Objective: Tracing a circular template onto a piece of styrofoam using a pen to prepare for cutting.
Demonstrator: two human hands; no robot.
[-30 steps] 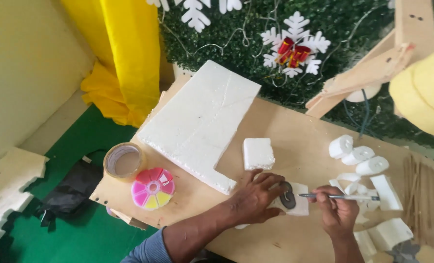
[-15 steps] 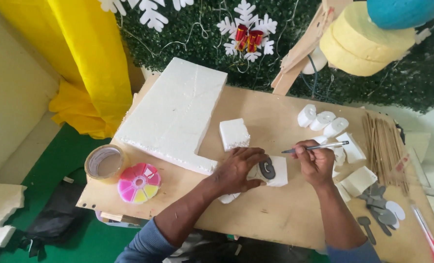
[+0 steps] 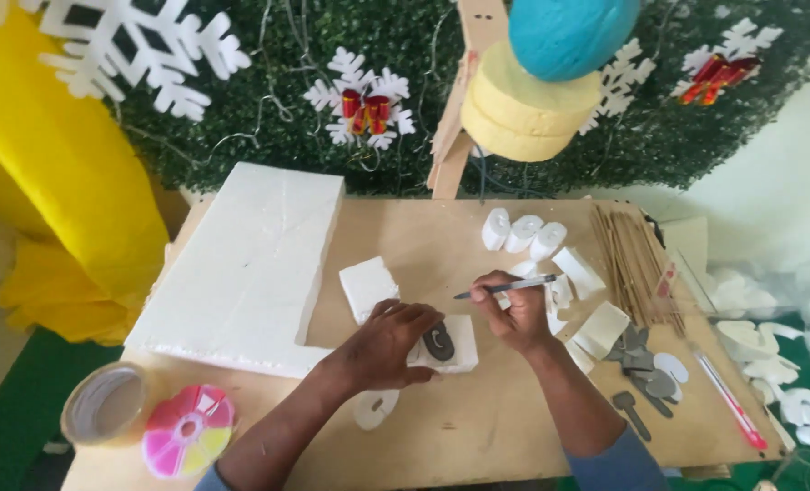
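My left hand (image 3: 388, 344) presses down on a small white foam block (image 3: 464, 356) that carries a dark grey curved template (image 3: 438, 342) on top. My right hand (image 3: 511, 314) hovers just right of the block and grips a pen (image 3: 505, 287) that points left. A second white foam block (image 3: 367, 285) lies a little further back. A white cut-out foam shape (image 3: 374, 408) rests on the table beneath my left forearm.
A large L-shaped white foam slab (image 3: 246, 268) fills the left of the wooden table (image 3: 477, 436). Tape roll (image 3: 105, 405) and pink-yellow pin wheel (image 3: 188, 430) sit front left. Foam pieces (image 3: 523, 233), wooden sticks (image 3: 630, 264), grey templates (image 3: 646, 364) and a red-white pen (image 3: 730, 407) lie right.
The camera view has shifted right and nearer. My right hand has brought the pen down closer to the foam block, while my left hand stays pressed on it.
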